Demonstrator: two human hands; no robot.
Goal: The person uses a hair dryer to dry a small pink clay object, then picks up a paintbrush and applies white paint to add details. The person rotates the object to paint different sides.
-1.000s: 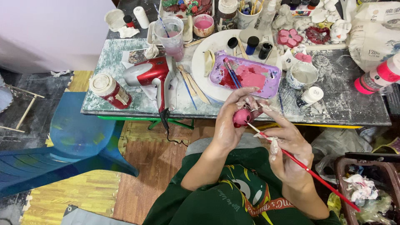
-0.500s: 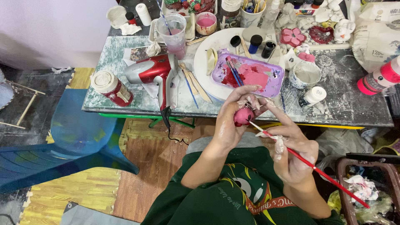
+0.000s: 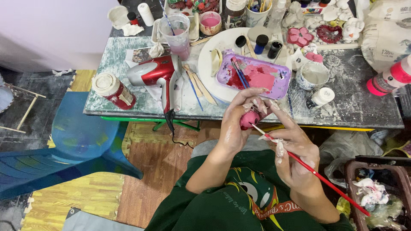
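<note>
My left hand point(image 3: 239, 115) is closed around a small pink-painted figure point(image 3: 249, 119), held just in front of the table's near edge. My right hand point(image 3: 295, 158) grips a long red-handled paintbrush point(image 3: 317, 173); its tip touches the pink figure. Both hands are smeared with white plaster or paint. Straight ahead on a white round plate point(image 3: 214, 70) lies a purple palette tray point(image 3: 278, 77) with red and pink paint and a couple of brushes on it.
A red hair dryer point(image 3: 152, 72) and a red-labelled jar point(image 3: 113, 90) sit at the table's left. Paint pots, a cup of pink water point(image 3: 177, 32), plaster figures and a pink bottle point(image 3: 387, 79) crowd the back and right. A blue plastic chair point(image 3: 72, 145) stands left; a waste basket point(image 3: 376, 188) stands right.
The hands and the pink figure stay in nearly the same place; the brush tip shifts slightly on the figure. The view has tilted a little.
</note>
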